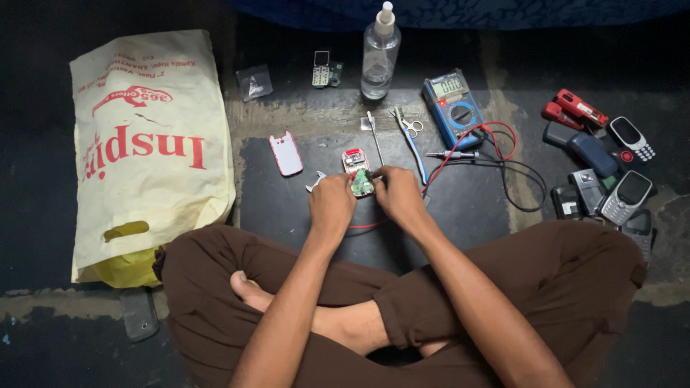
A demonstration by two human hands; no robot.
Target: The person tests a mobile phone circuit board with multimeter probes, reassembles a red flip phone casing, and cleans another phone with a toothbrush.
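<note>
Bag [151,151] left, phones [611,172] right, multimeter [454,108] between

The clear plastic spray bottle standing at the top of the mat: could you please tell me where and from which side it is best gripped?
Grip the clear plastic spray bottle around its wide round body, below the narrow white nozzle. It stands upright, so a sideways wrap probably suits it. Come from its right, where the floor is bare up to the blue multimeter; the small circuit board lies on its left.
</note>
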